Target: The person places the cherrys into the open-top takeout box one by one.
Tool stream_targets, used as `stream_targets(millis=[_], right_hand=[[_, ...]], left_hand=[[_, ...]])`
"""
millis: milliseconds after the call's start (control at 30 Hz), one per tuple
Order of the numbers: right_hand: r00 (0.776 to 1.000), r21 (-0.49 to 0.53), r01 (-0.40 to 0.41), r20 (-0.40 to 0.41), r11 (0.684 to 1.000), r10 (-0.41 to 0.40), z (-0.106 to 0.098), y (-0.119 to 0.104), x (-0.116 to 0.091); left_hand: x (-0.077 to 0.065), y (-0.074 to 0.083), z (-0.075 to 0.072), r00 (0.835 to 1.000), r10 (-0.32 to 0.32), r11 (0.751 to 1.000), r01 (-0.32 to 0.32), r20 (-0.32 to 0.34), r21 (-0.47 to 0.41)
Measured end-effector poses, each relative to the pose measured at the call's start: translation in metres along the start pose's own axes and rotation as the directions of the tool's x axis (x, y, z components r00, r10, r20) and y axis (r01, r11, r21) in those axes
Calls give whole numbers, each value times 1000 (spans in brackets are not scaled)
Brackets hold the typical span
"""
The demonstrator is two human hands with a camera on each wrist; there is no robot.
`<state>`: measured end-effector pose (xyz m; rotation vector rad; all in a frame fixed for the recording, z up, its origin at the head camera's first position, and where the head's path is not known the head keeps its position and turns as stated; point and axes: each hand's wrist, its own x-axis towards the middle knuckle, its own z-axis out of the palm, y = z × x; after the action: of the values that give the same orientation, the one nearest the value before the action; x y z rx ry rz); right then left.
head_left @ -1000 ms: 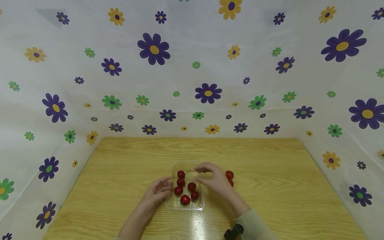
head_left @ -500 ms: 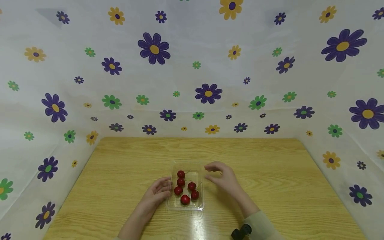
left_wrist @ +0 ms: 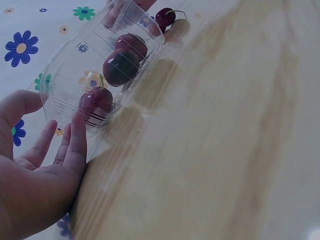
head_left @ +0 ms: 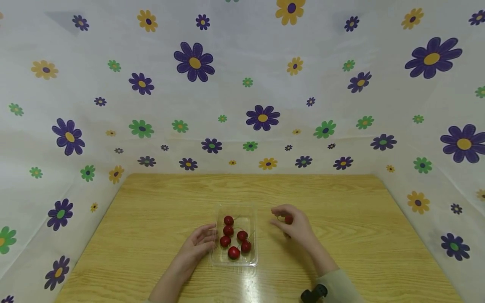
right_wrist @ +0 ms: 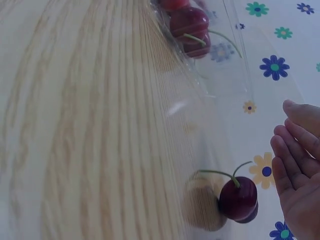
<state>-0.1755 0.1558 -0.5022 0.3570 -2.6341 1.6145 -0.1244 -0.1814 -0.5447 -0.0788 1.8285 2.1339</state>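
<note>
A clear plastic box stands on the table with several red cherries in it, their thin green stems showing. My left hand rests its fingers against the box's left side; in the left wrist view, thumb and fingers touch the end wall. Right of the box, my right hand is held over two loose cherries and partly hides them. One loose cherry shows between thumb and fingers. The right wrist view has that pair of cherries beside the loosely straight fingers, apart from them.
The wooden table spreads out around the box. A white cloth printed with flowers stands behind it and along both sides. A dark wrist device sits at the right sleeve.
My right hand has moved rightward from over the box to the loose cherries beside it. My left hand, the box and the cherries inside have stayed in place.
</note>
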Motion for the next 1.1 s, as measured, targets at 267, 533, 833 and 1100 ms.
stream_targets(millis=[267,533,833,1100], right_hand=[[998,-26,11,-57,1000,-13,-12,11,-2],[993,-61,30,-109,998,-36,-22,24,-3],[992,-63,-71,-108,996,63,-31,32,-5],[987,-44,-131,-98,990,127,-34,38,-10]], left_hand=[[-1,1,-2,1000,-10,1000,10,2,3],[-1,1,-2,1000,-12,1000,12,10,-7],[0,0,-2,1000,-10,1000,10,3,-6],[0,2,-2,1000,-11,1000,11,7,1]])
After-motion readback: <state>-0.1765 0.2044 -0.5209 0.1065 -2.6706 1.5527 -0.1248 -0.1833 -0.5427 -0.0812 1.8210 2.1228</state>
